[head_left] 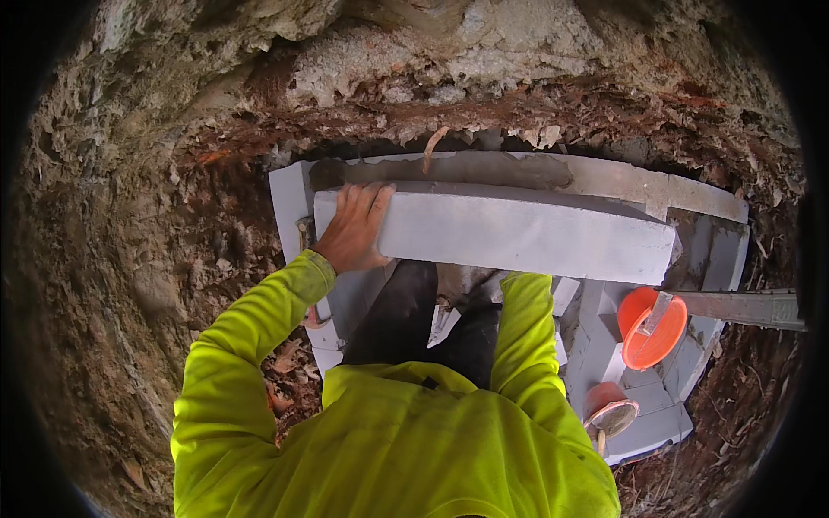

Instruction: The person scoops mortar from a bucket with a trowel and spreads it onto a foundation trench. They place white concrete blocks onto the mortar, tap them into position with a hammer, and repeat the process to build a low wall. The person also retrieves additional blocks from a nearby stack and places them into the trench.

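A long, pale grey building block (527, 231) lies crosswise in front of me. My left hand (356, 226) is closed on its left end, the fingers lying over the upper edge. My right sleeve (527, 319) reaches the block's lower edge, and the block hides my right hand. Just beyond the block runs a low block wall (613, 179), with a wet grey mortar bed (509, 170) spread along part of its top. Whether the block touches that mortar, I cannot tell.
An orange bucket (637, 315) stands to the right near a wooden plank (738, 306). Closer to me is a smaller reddish bucket (604, 401) holding grey material. Rough earth and rock (371, 78) rise behind the wall. Loose block pieces (563, 298) lie by my legs.
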`<state>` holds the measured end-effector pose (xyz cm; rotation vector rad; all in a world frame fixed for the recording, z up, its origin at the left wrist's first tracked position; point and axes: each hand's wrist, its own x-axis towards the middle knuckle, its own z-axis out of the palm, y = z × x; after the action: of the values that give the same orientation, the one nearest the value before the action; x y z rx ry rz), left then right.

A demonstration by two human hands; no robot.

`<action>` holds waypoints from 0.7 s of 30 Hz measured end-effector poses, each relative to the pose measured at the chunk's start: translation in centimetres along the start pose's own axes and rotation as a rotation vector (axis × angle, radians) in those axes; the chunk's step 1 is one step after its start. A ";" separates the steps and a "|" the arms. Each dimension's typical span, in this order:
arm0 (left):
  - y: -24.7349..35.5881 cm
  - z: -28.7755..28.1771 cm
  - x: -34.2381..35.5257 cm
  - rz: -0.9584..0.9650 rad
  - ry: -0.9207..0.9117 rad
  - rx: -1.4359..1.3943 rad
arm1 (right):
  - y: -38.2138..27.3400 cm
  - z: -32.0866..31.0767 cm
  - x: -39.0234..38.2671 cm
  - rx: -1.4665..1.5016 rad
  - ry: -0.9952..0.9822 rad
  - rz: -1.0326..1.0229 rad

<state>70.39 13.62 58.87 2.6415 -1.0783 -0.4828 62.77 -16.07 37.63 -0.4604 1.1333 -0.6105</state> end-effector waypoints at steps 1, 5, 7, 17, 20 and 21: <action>-0.6 0.3 0.3 -0.007 0.005 -0.006 | 0.4 0.2 0.2 -0.002 0.002 0.009; -2.3 1.2 1.3 -0.019 0.000 0.038 | 1.6 0.8 1.3 -0.007 0.008 0.023; -3.1 1.4 1.9 -0.012 0.008 0.031 | 1.8 1.0 1.8 -0.022 0.006 0.028; -6.9 2.1 3.6 -0.021 0.022 0.069 | 1.7 1.7 2.3 -0.036 -0.017 0.047; -7.8 2.6 3.3 -0.040 -0.003 0.095 | 2.2 1.6 2.2 -0.033 -0.030 0.122; -8.2 2.8 3.2 -0.046 -0.006 0.089 | 2.3 1.5 2.3 -0.021 -0.032 0.160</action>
<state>76.58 16.80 52.83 2.7487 -1.0666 -0.4624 65.32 -15.76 35.11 -0.3919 1.1352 -0.4502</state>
